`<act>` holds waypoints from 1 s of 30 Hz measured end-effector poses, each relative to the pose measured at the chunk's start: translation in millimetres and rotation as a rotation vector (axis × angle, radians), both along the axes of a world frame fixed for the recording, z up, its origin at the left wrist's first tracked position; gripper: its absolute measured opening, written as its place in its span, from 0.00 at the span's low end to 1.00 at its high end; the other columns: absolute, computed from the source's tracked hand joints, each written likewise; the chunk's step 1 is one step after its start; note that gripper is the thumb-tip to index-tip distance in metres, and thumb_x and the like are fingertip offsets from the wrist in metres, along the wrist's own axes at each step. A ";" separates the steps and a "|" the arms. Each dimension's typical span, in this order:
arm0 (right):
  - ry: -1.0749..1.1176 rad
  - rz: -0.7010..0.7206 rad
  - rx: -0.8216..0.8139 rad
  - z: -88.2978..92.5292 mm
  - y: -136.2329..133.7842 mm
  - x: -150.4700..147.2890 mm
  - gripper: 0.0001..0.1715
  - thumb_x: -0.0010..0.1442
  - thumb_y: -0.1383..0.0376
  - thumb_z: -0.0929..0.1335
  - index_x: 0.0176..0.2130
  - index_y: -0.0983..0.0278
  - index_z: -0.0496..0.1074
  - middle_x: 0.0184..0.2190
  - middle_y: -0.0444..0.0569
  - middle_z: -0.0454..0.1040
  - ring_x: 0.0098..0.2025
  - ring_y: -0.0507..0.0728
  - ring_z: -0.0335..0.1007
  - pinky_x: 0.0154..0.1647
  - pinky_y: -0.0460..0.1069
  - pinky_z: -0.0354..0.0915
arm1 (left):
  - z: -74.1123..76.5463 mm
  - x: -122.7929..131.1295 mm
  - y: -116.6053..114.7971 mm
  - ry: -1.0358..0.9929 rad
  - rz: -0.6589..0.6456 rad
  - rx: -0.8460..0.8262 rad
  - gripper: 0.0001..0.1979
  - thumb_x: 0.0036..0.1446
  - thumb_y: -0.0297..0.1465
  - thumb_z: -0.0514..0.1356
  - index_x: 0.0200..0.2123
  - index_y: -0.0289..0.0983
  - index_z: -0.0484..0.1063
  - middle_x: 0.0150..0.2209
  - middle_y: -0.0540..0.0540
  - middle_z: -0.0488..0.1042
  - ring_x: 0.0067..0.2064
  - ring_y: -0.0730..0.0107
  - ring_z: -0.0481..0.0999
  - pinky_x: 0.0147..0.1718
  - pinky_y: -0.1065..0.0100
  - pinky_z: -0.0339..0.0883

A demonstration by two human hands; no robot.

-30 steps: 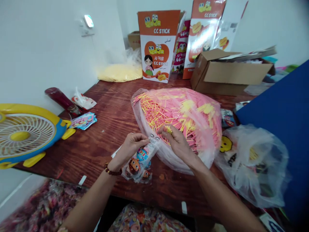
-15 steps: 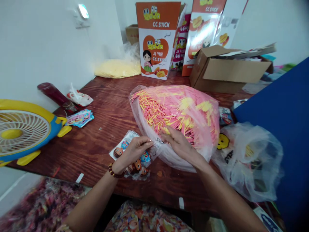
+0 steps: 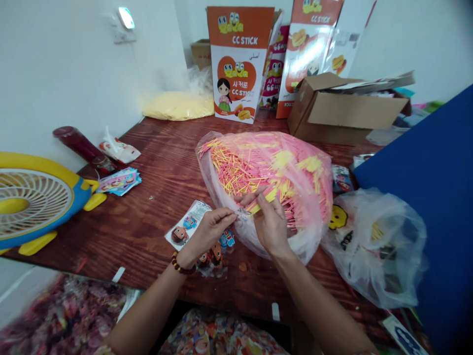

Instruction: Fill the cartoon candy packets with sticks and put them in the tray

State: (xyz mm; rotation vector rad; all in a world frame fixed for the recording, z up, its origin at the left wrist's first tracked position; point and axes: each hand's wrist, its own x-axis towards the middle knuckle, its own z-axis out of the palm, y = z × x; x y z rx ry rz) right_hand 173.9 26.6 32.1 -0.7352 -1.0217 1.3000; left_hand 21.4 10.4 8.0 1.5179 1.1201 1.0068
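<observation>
My left hand [image 3: 216, 224] is closed in a pinch on the edge of a small clear plastic packet [image 3: 243, 213] with dark print; much of the packet is hard to make out. My right hand [image 3: 271, 219] holds a small bundle of yellow and pink sticks [image 3: 264, 198], its lower end close to the packet. Behind and beneath the hands lies a large open clear bag [image 3: 216, 185] full of thin pink and yellow sticks [image 3: 236, 167]. Printed packets with cartoon faces [image 3: 181, 234] lie under and beside my left wrist.
A yellow and blue fan [image 3: 79, 197] stands at the left, near a stack of printed cards [image 3: 120, 181] and a dark red bottle [image 3: 76, 143]. Cartons [image 3: 238, 74] and an open brown box [image 3: 354, 111] stand behind. A crumpled clear bag [image 3: 388, 246] lies right, beside a blue panel [image 3: 436, 197].
My right hand has turned more upright, and the stick bundle in it now shows, slanting toward the packet. My left hand keeps its pinch at nearly the same place. The view has shifted slightly.
</observation>
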 end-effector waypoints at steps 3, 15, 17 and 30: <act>-0.130 0.046 0.000 -2.7 -3.0 4.7 0.08 0.65 0.60 0.65 0.38 0.60 0.72 0.41 0.47 0.80 0.53 0.58 0.74 0.62 0.58 0.62 | 0.2 2.2 1.3 -0.033 0.003 -0.014 0.15 0.61 0.39 0.59 0.27 0.35 0.71 0.25 0.52 0.66 0.28 0.74 0.62 0.29 0.72 0.58; -0.852 0.247 0.244 3.7 -2.5 30.5 0.32 0.68 0.53 0.63 0.68 0.55 0.56 0.70 0.52 0.57 0.71 0.60 0.50 0.72 0.62 0.47 | 3.0 9.7 10.0 -0.209 0.072 -0.030 0.11 0.56 0.37 0.64 0.31 0.34 0.77 0.29 0.50 0.75 0.31 0.72 0.70 0.33 0.72 0.65; -0.899 0.313 0.274 2.7 0.2 36.1 0.35 0.68 0.53 0.64 0.69 0.56 0.54 0.71 0.52 0.54 0.72 0.60 0.49 0.71 0.62 0.49 | 1.5 9.5 10.7 -0.237 0.085 -0.043 0.11 0.55 0.37 0.65 0.31 0.34 0.77 0.28 0.50 0.75 0.31 0.72 0.71 0.33 0.72 0.66; -0.593 0.228 0.048 -4.6 19.6 39.7 0.09 0.59 0.59 0.70 0.32 0.62 0.76 0.28 0.44 0.77 0.33 0.53 0.73 0.35 0.47 0.65 | -1.7 -3.3 8.6 -0.381 0.259 -0.027 0.11 0.53 0.38 0.67 0.34 0.36 0.81 0.33 0.47 0.80 0.36 0.69 0.76 0.38 0.69 0.69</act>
